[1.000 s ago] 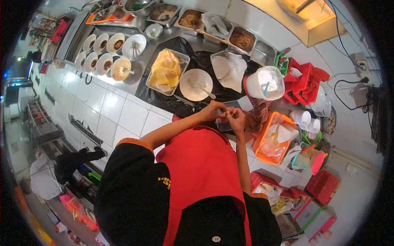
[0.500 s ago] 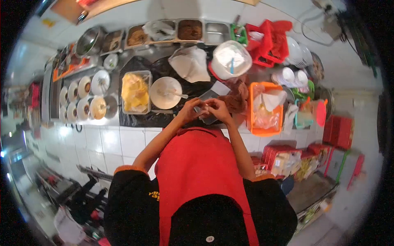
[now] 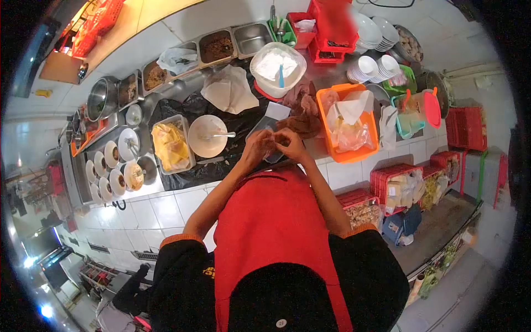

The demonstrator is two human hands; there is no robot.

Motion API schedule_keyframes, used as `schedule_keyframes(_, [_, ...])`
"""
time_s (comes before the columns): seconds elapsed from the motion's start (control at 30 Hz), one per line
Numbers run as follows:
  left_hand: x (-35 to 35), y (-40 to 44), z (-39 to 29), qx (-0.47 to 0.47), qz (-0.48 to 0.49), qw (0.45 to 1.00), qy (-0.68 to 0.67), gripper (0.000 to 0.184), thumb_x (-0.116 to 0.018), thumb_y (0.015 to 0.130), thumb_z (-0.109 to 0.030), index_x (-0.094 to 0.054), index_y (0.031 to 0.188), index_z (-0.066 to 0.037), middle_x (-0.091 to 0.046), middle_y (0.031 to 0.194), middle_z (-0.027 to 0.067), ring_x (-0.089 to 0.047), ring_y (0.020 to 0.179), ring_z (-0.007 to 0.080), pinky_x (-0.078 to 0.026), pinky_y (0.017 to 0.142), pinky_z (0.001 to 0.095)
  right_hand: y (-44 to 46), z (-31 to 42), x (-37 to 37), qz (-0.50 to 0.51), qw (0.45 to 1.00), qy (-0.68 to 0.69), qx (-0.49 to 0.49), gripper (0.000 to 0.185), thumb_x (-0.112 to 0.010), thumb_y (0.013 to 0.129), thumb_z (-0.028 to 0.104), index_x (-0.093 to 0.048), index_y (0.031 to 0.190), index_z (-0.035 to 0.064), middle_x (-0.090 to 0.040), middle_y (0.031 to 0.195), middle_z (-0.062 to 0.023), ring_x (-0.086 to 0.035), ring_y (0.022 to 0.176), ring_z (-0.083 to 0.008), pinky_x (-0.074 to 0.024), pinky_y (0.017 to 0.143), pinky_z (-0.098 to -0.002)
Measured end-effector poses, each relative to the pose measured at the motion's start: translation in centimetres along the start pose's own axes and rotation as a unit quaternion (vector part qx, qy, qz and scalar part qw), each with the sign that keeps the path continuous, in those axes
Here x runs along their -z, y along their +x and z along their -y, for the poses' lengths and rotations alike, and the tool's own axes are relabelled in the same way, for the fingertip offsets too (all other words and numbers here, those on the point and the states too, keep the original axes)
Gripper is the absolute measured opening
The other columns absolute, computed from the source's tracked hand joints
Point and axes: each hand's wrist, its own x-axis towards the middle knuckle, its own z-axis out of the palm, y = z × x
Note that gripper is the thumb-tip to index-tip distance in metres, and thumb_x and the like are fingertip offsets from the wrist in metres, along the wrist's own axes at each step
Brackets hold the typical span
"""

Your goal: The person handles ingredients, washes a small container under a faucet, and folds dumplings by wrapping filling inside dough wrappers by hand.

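Black plastic (image 3: pixel 191 178) is covering the counter. Your left hand (image 3: pixel 258 148) and right hand (image 3: pixel 291 145) are curling partly; full closure and contents are indeterminable. Both are still meeting above the clear container (image 3: pixel 275 157), right of the bowl (image 3: pixel 206 146).

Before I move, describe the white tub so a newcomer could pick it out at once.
Start at the orange basket, right of the right hand. Go left and farther back, past the brown cloth, to a round-cornered white tub. The blue handle showing in it sets it apart from the steel pans on its left and the red baskets on its right.
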Motion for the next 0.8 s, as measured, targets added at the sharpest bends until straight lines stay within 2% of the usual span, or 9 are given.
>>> schedule_keyframes(0.1, [-1.7, 1.2, 0.8, 0.143, 0.066, 0.982, -0.101, 0.011, -0.058, 0.091, -0.01, -0.063, 0.097, -0.002, -0.064, 0.086, 0.0194, -0.065, 0.079, 0.0405, -0.052, 0.069, 0.0416, -0.5, -0.5, 0.7, -0.034, 0.994, -0.084, 0.064, 0.024, -0.073, 0.086, 0.005, -0.071, 0.11, -0.0002, -0.069, 0.101, -0.009, -0.067, 0.096, -0.0172, -0.0532, 0.085, -0.0299])
schedule_keyframes(0.17, [-2.6, 2.4, 0.9, 0.021, 0.014, 0.999, 0.027, 0.009, -0.054, 0.091, -0.005, -0.062, 0.094, -0.003, -0.064, 0.082, 0.0189, -0.064, 0.076, 0.0433, -0.052, 0.067, 0.0411, -0.6, 1.0, 1.3, -0.096, 0.981, -0.139, 0.099, 0.02, -0.073, 0.084, 0.004, -0.073, 0.104, 0.0017, -0.07, 0.106, -0.0116, -0.068, 0.096, -0.0214, -0.0526, 0.085, -0.0314])
schedule_keyframes(0.3, [-2.6, 6.2, -2.5, 0.118, 0.103, 0.987, -0.018, 0.01, -0.051, 0.095, -0.002, -0.061, 0.099, -0.003, -0.066, 0.081, 0.0149, -0.064, 0.072, 0.0356, -0.051, 0.066, 0.0364, 0.6, 2.0, 4.1, -0.128, 0.981, -0.065, 0.133, 0.02, -0.072, 0.087, 0.007, -0.072, 0.105, 0.0002, -0.07, 0.099, -0.0125, -0.067, 0.097, -0.0218, -0.0525, 0.087, -0.0332])
schedule_keyframes(0.37, [-5.1, 9.2, 0.2, -0.281, 0.014, 0.944, 0.171, 0.012, -0.054, 0.095, -0.006, -0.06, 0.106, -0.003, -0.066, 0.096, 0.0191, -0.064, 0.089, 0.0384, -0.05, 0.076, 0.0393, 1.7, 2.4, 7.1, -0.13, 0.984, -0.086, 0.08, 0.017, -0.068, 0.088, 0.006, -0.071, 0.104, -0.0005, -0.068, 0.1, -0.0168, -0.067, 0.097, -0.0291, -0.0523, 0.087, -0.0375])
schedule_keyframes(0.43, [-6.3, 10.3, -1.2, -0.337, 0.018, 0.933, 0.128, 0.02, -0.06, 0.094, -0.012, -0.058, 0.112, -0.004, -0.064, 0.109, 0.0206, -0.062, 0.103, 0.0368, -0.049, 0.085, 0.0418, 2.2, 3.5, 7.1, -0.254, 0.943, -0.181, 0.117, 0.017, -0.065, 0.089, 0.006, -0.07, 0.104, -0.0008, -0.067, 0.1, -0.018, -0.066, 0.098, -0.0326, -0.052, 0.087, -0.0392])
schedule_keyframes(0.5, [-6.9, 10.6, -2.8, -0.064, 0.072, 0.994, -0.05, 0.021, -0.061, 0.091, -0.008, -0.061, 0.112, -0.004, -0.064, 0.105, 0.0207, -0.058, 0.099, 0.0429, -0.046, 0.086, 0.0494, 2.3, 4.8, 6.7, -0.367, 0.877, -0.268, 0.156, 0.017, -0.063, 0.09, 0.006, -0.069, 0.104, -0.001, -0.067, 0.101, -0.0192, -0.065, 0.099, -0.0361, -0.0517, 0.088, -0.041])
schedule_keyframes(0.6, [-5.6, 8.9, -2.7, -0.042, 0.006, 0.999, -0.025, 0.035, -0.066, 0.09, -0.006, -0.056, 0.124, -0.003, -0.065, 0.114, 0.0222, -0.062, 0.105, 0.0428, -0.048, 0.092, 0.0459, 1.0, 3.8, 4.9, -0.26, 0.886, -0.298, 0.241, 0.025, -0.062, 0.089, 0.009, -0.066, 0.112, 0.0002, -0.064, 0.107, -0.0196, -0.061, 0.103, -0.0393, -0.0496, 0.092, -0.0439])
schedule_keyframes(0.7, [-3.4, 5.5, 0.9, 0.013, -0.015, 1.0, -0.015, 0.042, -0.067, 0.09, -0.003, -0.054, 0.13, -0.003, -0.065, 0.124, 0.0207, -0.062, 0.117, 0.0375, -0.05, 0.096, 0.0406, -0.7, 1.8, 2.5, -0.16, 0.938, -0.238, 0.194, 0.034, -0.064, 0.082, 0.003, -0.065, 0.115, -0.0007, -0.059, 0.115, -0.02, -0.056, 0.112, -0.0401, -0.0446, 0.1, -0.0488])
schedule_keyframes(0.8, [-1.1, 1.3, 2.1, 0.053, -0.052, 0.996, -0.054, 0.039, -0.065, 0.094, -0.004, -0.055, 0.132, -0.004, -0.065, 0.127, 0.018, -0.064, 0.114, 0.029, -0.052, 0.092, 0.0395, -0.9, 2.1, 3.3, -0.13, 0.921, -0.308, 0.201, 0.036, -0.065, 0.085, 0.011, -0.065, 0.119, 0.0001, -0.058, 0.124, -0.0198, -0.054, 0.118, -0.0394, -0.0413, 0.105, -0.0478])
